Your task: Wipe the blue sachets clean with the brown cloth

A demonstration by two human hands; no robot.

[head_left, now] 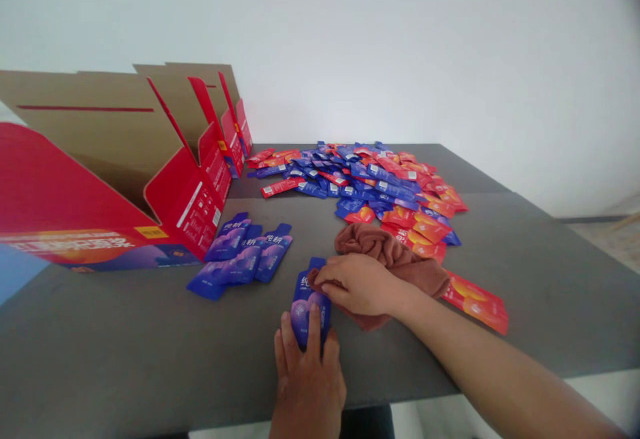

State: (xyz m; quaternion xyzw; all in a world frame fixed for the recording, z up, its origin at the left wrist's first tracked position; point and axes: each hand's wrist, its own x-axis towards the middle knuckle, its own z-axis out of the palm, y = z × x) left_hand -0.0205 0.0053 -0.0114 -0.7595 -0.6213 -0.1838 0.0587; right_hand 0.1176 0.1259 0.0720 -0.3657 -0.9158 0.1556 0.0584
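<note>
A blue pouch (301,307) lies flat on the grey table (240,352) near its front edge. My left hand (309,365) rests on the pouch's lower end, its fingers spread and pressing it down. With my right hand (357,283) I grip a bunched part of a brown cloth (373,245), which touches the pouch's upper right part. The rest of the cloth spreads behind and under that hand, overlapping a red pouch (477,302) on the right. Several blue pouches (245,259) lie overlapping left of the hands.
Open red cardboard boxes (193,209) stand in a row along the left side. A large heap of blue and red pouches (370,182) covers the back middle of the table. Behind the table is a white wall (350,45).
</note>
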